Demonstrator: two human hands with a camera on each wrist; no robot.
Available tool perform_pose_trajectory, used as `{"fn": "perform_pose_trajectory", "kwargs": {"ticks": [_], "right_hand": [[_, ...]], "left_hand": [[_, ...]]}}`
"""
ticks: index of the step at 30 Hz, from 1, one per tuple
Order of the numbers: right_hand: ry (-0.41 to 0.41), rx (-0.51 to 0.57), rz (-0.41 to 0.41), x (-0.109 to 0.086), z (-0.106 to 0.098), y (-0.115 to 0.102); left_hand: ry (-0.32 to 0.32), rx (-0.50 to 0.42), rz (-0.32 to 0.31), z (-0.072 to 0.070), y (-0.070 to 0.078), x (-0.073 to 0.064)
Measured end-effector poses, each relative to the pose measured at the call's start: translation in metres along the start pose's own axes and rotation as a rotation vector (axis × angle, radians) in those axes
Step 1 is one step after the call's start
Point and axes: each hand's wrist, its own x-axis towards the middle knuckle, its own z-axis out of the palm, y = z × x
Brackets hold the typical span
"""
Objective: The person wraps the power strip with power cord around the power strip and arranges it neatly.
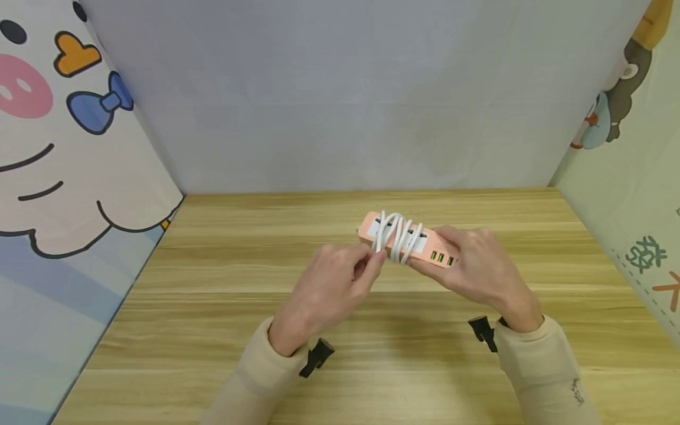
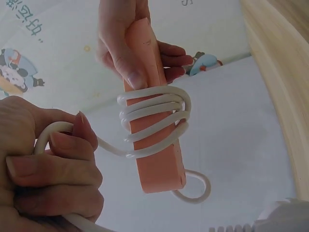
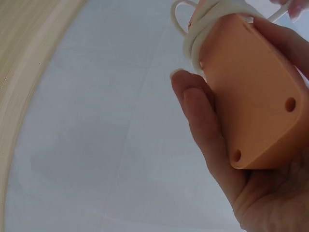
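A peach-coloured power strip is held up over the table, its sockets and green USB ports facing upward. Several turns of its white cable wrap round the strip's far half. My right hand grips the USB end, thumb on one side and fingers on the other. In the right wrist view the strip's underside shows two screw holes. My left hand pinches the cable beside the strip, and the cable runs on through its curled fingers. A small cable loop sticks out past the strip's end.
Under the hands lies a wood-grain table. A pale wall rises behind it, with cartoon-printed panels at left and right. A white ridged piece, likely the cable's plug end, appears in the left wrist view's lower corner.
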Motion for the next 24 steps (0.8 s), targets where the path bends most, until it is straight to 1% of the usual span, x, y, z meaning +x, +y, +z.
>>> {"fn": "perform_pose_trajectory", "kwargs": {"ticks": [4,10,13,18,24], "right_hand": [[0.039,0.015,0.004,0.0008,0.0012,-0.0003],[0.087,0.025,0.009,0.0026,0.0043,0.0],[0.129,0.032,0.015,0.0034,0.0067,-0.0002],[0.211,0.074,0.013,0.0044,0.0088,-0.0018],[0.273,0.126,0.025,0.0042,0.0083,-0.0048]], "left_hand": [[-0.003,-0.022,0.029,0.0017,0.0007,0.0],[-0.01,-0.042,0.044,0.003,0.0005,0.0002],[-0.021,-0.061,0.063,0.0034,-0.0004,0.0006],[-0.045,-0.11,0.09,0.0039,-0.0019,0.002],[-0.063,-0.166,0.096,0.0027,-0.0024,0.003]]}}
